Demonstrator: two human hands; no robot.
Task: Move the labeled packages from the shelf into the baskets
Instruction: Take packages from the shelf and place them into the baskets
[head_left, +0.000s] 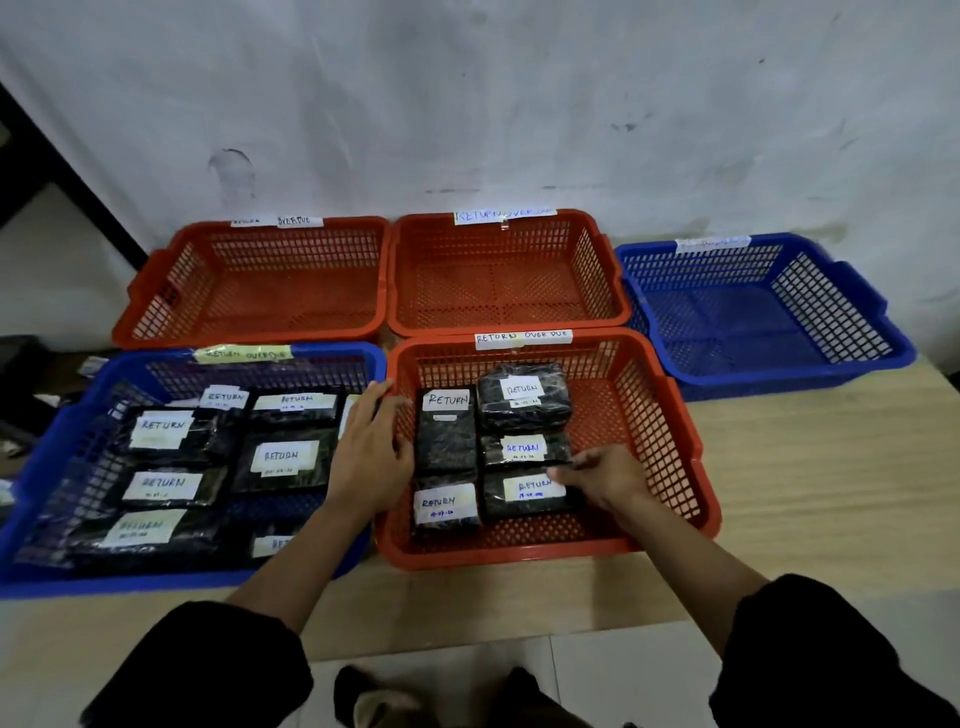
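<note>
my black sleeves (218, 670) fill the bottom of the view, above a strip of pale floor tiles (441, 660). past them lies the light wood-grain tabletop (810, 467). my left hand (370, 457) rests flat, fingers straight, over the seam between the near blue plastic lattice basket (47, 452) and the near orange plastic lattice basket (675, 441). my right hand (605, 475) is inside the orange one, fingers (563, 472) curled and pinching the right edge of a black plastic-wrapped package with a white "return" label (524, 491). that package lies flat on the basket floor, just beside four more black wrapped labeled packages (522, 397) packed in two columns. the near blue basket holds many black labeled packages (283, 460) lying flat side by side. both near baskets carry a "return overdue" tag on the far rim. behind them stand two orange lattice baskets (249, 280) and, to the right, a far blue lattice basket (769, 306), against a scuffed white wall (519, 93).
</note>
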